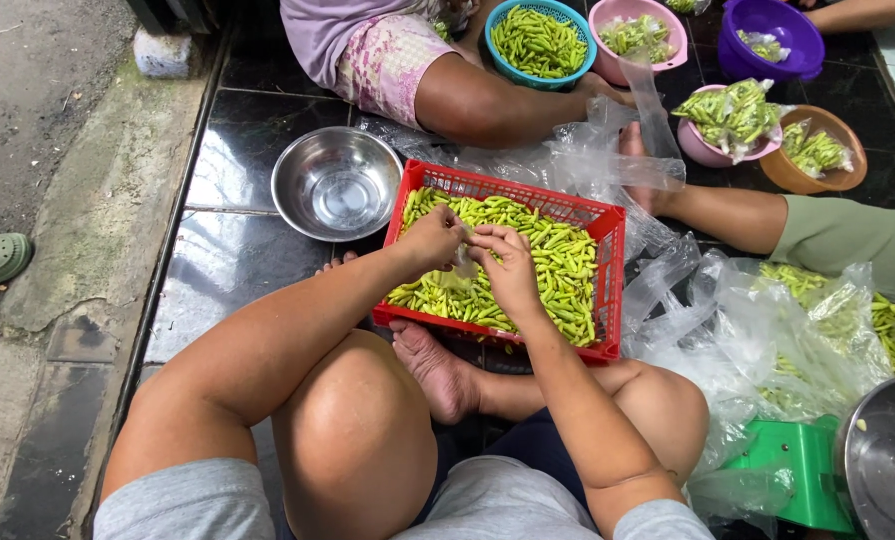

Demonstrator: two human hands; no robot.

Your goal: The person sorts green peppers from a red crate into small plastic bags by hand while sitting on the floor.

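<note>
A red plastic crate (pixel 507 190) full of small green chillies (pixel 557 260) lies on the dark tiled floor in front of my crossed legs. My left hand (pixel 432 238) and my right hand (pixel 507 265) meet above the crate's middle. Both pinch a small clear plastic bag (pixel 464 258) between their fingertips. What is in the bag is hidden by my fingers.
An empty steel bowl (pixel 337 183) sits left of the crate. Clear plastic bags (pixel 767 330) of chillies pile up at right beside a green scale (pixel 792 470) with a steel pan (pixel 887 460). Other people's arms and several coloured bowls (pixel 537 40) of chillies lie beyond. Sandals rest at far left.
</note>
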